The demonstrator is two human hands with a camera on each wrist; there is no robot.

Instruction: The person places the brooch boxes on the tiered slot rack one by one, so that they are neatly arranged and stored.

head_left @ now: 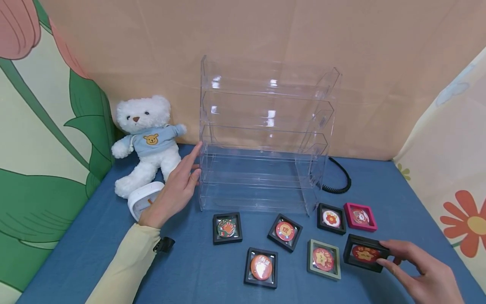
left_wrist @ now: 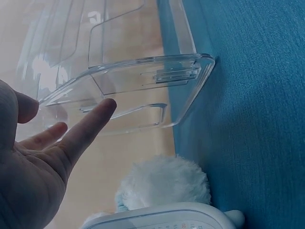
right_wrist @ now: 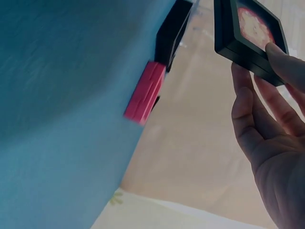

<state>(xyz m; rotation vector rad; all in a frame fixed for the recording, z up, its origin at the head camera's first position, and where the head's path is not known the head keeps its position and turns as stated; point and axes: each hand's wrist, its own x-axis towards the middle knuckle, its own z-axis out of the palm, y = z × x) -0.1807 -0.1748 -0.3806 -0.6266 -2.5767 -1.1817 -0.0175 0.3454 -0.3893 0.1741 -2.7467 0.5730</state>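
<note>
A clear tiered rack stands at the back of the blue table. My left hand rests its extended fingers on the rack's left side; in the left wrist view the hand has its fingers spread by the clear panel. At the right, my right hand pinches a black-framed case with a red round badge, tilted up off the table. The right wrist view shows this case between thumb and fingers of the hand.
Several framed badges lie before the rack: black ones, a green one and a pink one. A white teddy bear and a white calendar-like object are at left; a black coiled cord lies right of the rack.
</note>
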